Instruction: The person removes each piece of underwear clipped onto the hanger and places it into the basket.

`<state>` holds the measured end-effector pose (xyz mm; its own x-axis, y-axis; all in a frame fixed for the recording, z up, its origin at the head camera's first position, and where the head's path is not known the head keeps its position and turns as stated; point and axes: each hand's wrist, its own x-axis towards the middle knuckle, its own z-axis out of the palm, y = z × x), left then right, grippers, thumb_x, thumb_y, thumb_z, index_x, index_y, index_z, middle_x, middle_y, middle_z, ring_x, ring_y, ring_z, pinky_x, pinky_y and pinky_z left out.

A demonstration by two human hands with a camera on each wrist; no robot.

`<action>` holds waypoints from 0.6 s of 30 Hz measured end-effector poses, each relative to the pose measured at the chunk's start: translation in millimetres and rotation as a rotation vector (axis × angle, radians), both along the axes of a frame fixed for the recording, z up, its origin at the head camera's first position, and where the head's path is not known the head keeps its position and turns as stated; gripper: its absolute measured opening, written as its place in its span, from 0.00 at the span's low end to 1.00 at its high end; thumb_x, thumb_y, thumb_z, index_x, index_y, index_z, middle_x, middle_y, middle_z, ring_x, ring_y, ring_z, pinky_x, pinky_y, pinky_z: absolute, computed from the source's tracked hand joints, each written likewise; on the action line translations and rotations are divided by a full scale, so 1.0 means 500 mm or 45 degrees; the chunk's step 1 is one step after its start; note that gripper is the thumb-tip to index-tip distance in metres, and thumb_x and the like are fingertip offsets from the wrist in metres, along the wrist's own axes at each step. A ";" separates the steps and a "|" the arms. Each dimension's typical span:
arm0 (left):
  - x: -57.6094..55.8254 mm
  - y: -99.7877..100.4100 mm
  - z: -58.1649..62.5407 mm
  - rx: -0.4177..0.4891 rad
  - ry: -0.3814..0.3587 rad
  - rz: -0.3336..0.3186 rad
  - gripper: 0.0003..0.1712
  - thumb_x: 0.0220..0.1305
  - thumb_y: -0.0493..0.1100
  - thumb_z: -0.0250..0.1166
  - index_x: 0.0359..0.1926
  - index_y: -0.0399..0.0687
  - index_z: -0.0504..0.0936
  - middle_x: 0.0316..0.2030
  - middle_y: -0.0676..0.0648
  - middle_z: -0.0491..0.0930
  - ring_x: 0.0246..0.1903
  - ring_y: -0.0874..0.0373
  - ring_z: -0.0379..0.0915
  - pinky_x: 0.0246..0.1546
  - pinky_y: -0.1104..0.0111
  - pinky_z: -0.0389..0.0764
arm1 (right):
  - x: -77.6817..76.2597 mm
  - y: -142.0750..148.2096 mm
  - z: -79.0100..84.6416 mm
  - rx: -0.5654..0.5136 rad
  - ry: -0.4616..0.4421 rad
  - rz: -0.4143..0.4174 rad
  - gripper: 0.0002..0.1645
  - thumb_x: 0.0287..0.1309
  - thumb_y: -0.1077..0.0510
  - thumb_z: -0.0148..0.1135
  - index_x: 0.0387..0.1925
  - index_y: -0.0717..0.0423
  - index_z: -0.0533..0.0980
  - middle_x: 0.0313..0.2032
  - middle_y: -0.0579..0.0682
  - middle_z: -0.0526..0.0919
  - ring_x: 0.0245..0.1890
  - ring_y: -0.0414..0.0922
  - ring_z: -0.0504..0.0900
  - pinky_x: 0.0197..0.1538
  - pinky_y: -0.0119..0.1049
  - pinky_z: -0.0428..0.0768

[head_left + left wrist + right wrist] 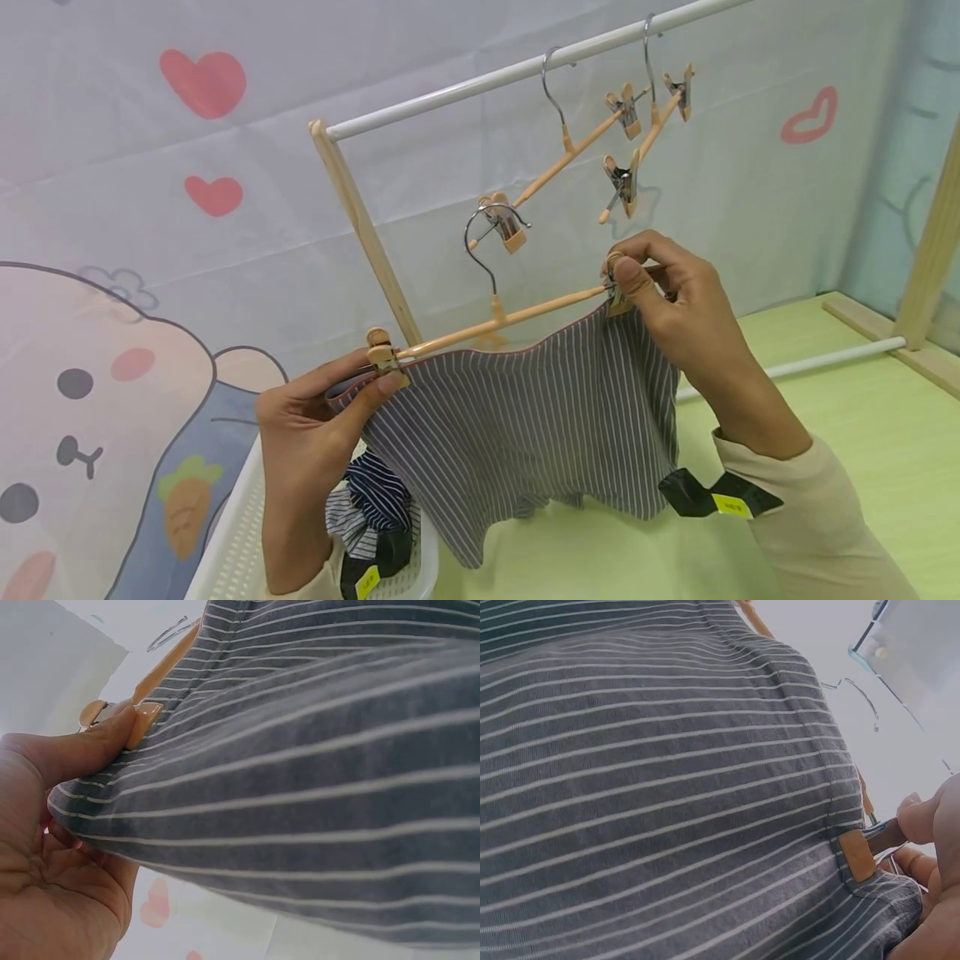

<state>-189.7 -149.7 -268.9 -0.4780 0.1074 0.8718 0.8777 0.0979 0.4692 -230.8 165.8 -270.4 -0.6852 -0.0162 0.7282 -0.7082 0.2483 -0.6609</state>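
A pair of grey shorts with white stripes hangs by its waistband from a clip hanger with a metal hook. At the waistband's left corner my left hand pinches the cloth, the thumb against the left clip; that clip's tip lies over the cloth in the left wrist view. My right hand pinches the handles of the right clip. In the right wrist view, this clip's orange tip sits on the waistband. Some fingers of both hands are hidden behind the cloth or clips.
Behind the shorts stands a rack with a white rail and a wooden post. Two bare clip hangers hang from the rail. At lower left, a white basket holds striped clothes. The tabletop is light green.
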 end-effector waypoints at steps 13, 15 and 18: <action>-0.003 0.009 0.001 -0.022 0.025 -0.014 0.18 0.43 0.17 0.66 0.40 0.25 0.82 0.38 0.48 0.86 0.38 0.49 0.80 0.37 0.72 0.82 | 0.004 0.007 -0.001 -0.056 0.017 0.025 0.12 0.68 0.56 0.50 0.41 0.62 0.74 0.39 0.47 0.74 0.35 0.46 0.70 0.36 0.37 0.64; -0.003 0.010 0.000 -0.016 0.030 -0.016 0.18 0.42 0.17 0.67 0.39 0.25 0.82 0.38 0.48 0.86 0.36 0.50 0.80 0.36 0.72 0.82 | 0.003 0.007 -0.001 -0.065 0.021 0.036 0.12 0.68 0.56 0.49 0.40 0.62 0.74 0.39 0.47 0.74 0.35 0.46 0.70 0.36 0.36 0.65; -0.003 0.012 -0.001 -0.015 0.022 -0.019 0.18 0.42 0.18 0.67 0.40 0.25 0.82 0.38 0.48 0.86 0.37 0.49 0.80 0.37 0.71 0.82 | 0.004 0.004 0.000 -0.107 0.038 0.061 0.12 0.68 0.57 0.50 0.39 0.63 0.74 0.39 0.46 0.74 0.36 0.46 0.70 0.37 0.34 0.66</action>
